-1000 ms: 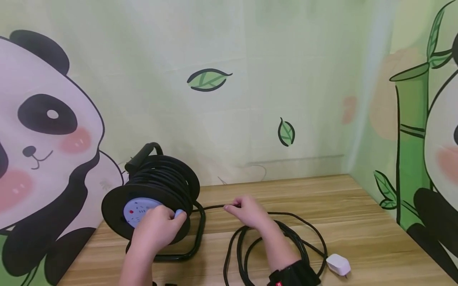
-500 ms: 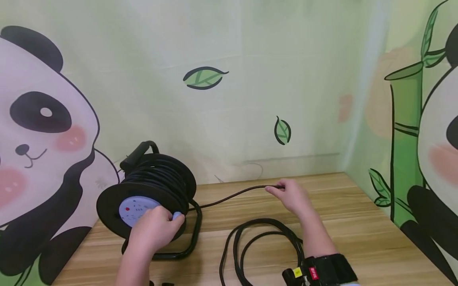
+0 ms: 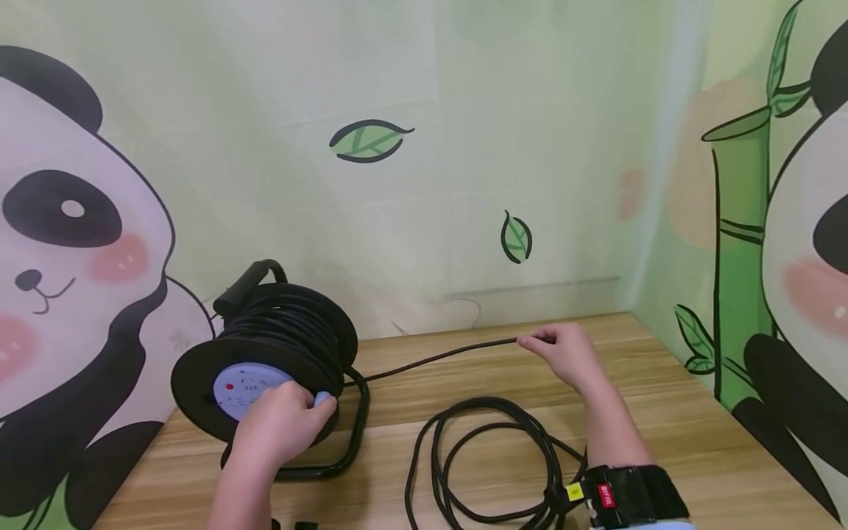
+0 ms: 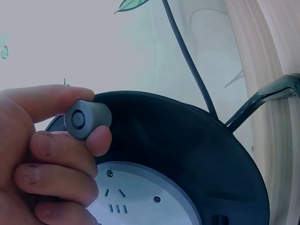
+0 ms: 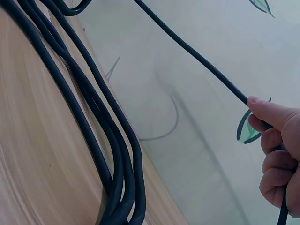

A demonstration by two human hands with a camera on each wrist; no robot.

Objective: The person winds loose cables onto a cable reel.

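Note:
A black cable reel (image 3: 192, 386) with a pale blue socket panel (image 3: 241, 386) stands at the left of the table, dark cable wound round its drum. My left hand (image 3: 285, 423) grips the small crank knob (image 3: 322, 398) on the reel's face; the left wrist view shows the grey knob (image 4: 89, 118) between thumb and finger. Off to the right, my right hand (image 3: 566, 357) pinches the black cable (image 3: 433, 358), which runs taut from the reel, raised off the table. In the right wrist view the fingers curl round this cable (image 5: 197, 55).
A loose coil of black cable (image 3: 490, 403) lies on the wooden table (image 3: 391, 449) in front of my right arm. The reel's tubular stand (image 3: 361, 423) reaches toward the coil. Behind is a printed panda backdrop (image 3: 424, 184).
My right hand has moved right along the cable and away from the reel, drawing it straight and lifting it. My left hand stays on the knob.

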